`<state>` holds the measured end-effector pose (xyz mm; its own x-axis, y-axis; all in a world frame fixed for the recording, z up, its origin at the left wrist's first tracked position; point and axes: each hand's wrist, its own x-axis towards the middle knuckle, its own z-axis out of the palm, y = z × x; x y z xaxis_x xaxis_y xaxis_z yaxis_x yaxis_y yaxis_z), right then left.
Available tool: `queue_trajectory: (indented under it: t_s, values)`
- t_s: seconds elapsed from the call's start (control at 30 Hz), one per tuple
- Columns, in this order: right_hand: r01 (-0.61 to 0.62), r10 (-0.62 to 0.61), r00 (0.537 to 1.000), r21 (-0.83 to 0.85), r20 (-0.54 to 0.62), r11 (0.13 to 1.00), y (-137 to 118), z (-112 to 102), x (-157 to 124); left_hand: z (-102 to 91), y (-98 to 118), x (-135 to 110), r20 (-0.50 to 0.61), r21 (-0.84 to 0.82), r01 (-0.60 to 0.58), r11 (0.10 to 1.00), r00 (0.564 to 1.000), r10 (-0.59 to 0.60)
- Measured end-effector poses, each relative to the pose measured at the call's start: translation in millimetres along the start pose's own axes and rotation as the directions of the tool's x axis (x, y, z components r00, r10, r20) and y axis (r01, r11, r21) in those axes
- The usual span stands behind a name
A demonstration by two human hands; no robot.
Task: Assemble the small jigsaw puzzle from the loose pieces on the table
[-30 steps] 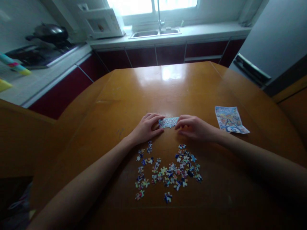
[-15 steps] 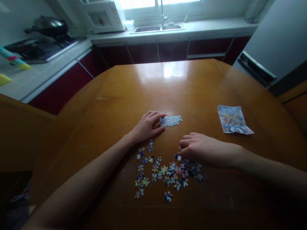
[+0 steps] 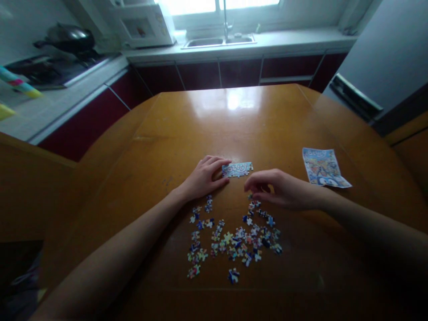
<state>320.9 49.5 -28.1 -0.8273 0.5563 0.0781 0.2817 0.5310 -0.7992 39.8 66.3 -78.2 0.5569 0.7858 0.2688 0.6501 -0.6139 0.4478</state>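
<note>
The joined puzzle section point(image 3: 238, 170), a pale blue strip with a knobbly lower edge, lies flat on the wooden table. My left hand point(image 3: 207, 176) grips its left end, forefinger at the upper corner and thumb at the lower one. Just right of and below the strip is my right hand point(image 3: 276, 189), its fingers curled in a pinch. A small puzzle piece point(image 3: 250, 196) shows between its fingertips, partly hidden. Loose puzzle pieces point(image 3: 239, 238) are spread below both hands, several of them dark blue. One piece point(image 3: 233, 275) lies apart, nearest to me.
A creased picture sheet point(image 3: 323, 167) lies to the right on the wooden table point(image 3: 214, 129). Beyond the table are a counter with a sink point(image 3: 219, 41) and a microwave point(image 3: 142, 26). A pan point(image 3: 68, 38) sits on the stove at left; a fridge point(image 3: 391, 58) stands at right.
My right hand has risen from the loose pieces toward the joined strip, uncovering pieces beneath it. A piece now shows at its fingertips. The left hand stays at the strip.
</note>
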Motion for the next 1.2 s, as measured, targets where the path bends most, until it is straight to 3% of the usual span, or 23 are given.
queue_trajectory:
  t_s: [0.07,0.13,0.23,0.37,0.6,1.2]
  values:
    - [-0.024,0.046,0.969,0.091,-0.244,0.996,20.6,-0.7,7.2,0.2,-0.4,-0.2,0.0,-0.009,0.0,1.0,1.0,0.0]
    - [-0.066,0.144,0.898,0.196,-0.416,0.978,41.6,0.2,12.0,0.3,-0.7,-0.3,-0.003,-0.017,0.001,1.0,1.0,-0.001]
    - [-0.148,0.239,0.842,0.22,-0.483,0.964,62.4,2.3,13.5,0.3,-1.0,-0.5,-0.005,-0.023,0.005,1.0,1.0,-0.005]
    - [-0.18,0.211,0.847,0.111,-0.487,0.977,66.7,5.2,12.7,0.3,-1.2,-0.5,-0.004,-0.028,0.004,1.0,1.0,-0.004]
    - [-0.107,0.007,0.916,-0.228,-0.401,0.968,69.2,7.6,15.0,-0.1,0.1,-0.4,-0.001,-0.021,0.006,1.0,1.0,-0.006]
    - [-0.11,-0.01,0.935,-0.317,-0.354,0.942,72.7,6.3,14.0,0.1,-0.2,-0.1,-0.004,-0.026,0.008,1.0,1.0,-0.009]
